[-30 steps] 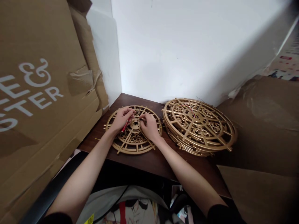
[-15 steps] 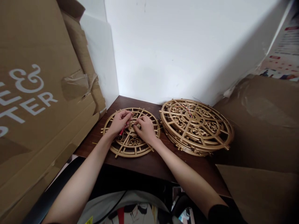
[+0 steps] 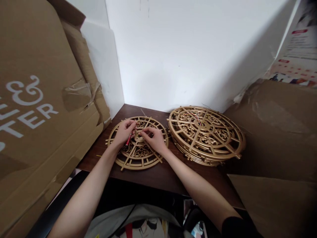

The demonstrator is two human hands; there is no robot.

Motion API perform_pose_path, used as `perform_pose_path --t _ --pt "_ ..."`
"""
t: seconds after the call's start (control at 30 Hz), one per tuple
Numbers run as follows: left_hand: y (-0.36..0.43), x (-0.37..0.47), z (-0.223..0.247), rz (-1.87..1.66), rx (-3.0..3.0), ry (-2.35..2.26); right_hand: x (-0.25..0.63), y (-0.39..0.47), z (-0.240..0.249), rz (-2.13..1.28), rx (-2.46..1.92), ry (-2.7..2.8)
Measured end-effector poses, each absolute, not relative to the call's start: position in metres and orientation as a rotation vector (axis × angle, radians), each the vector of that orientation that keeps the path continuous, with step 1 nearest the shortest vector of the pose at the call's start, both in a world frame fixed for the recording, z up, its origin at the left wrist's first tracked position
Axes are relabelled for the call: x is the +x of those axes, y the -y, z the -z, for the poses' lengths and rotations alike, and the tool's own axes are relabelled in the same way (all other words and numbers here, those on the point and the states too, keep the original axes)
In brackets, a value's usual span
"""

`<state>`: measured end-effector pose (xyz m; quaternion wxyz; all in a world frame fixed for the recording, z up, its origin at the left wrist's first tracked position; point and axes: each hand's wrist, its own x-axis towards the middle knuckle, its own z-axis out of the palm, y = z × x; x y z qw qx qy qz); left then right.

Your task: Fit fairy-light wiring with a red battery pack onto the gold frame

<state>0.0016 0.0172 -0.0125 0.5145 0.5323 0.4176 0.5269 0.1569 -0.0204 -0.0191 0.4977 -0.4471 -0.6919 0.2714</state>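
Note:
A round gold openwork panel (image 3: 141,164) lies flat on the dark brown table. Over its upper left part is my left hand (image 3: 124,132), closed around a slim red tool (image 3: 128,139) that points down toward me. My right hand (image 3: 155,138) is over the panel's right side, thumb and fingertips pinched together near the hub. Whatever is between those fingertips is too small to make out. Thin wires show near the fingers of both hands. The fingertips of the two hands are close together but apart.
To the right stands a stack of similar gold panels (image 3: 205,132), with thin wires on top. A large cardboard box (image 3: 49,99) borders the left side, more cardboard (image 3: 279,132) the right. Behind the table (image 3: 158,175) rises a white wall (image 3: 173,56).
My right hand's fingers have drawn into a flatter pinch near the hub. My left hand keeps hold of the red tool, almost in place. The camera view has shifted slightly.

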Motion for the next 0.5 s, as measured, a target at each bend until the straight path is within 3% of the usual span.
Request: perform_pose_path --t 0.3,0.5 --pt "-0.0194 0.0023 0.0153 -1.286 1.274 -1.014 0.1559 0.0237 0.0181 -0.814 -0.892 1.633" --pt "-0.0183 0.0022 0.0155 -1.271 1.284 -1.053 0.1555 0.0197 0.0217 -0.509 -0.916 2.004"
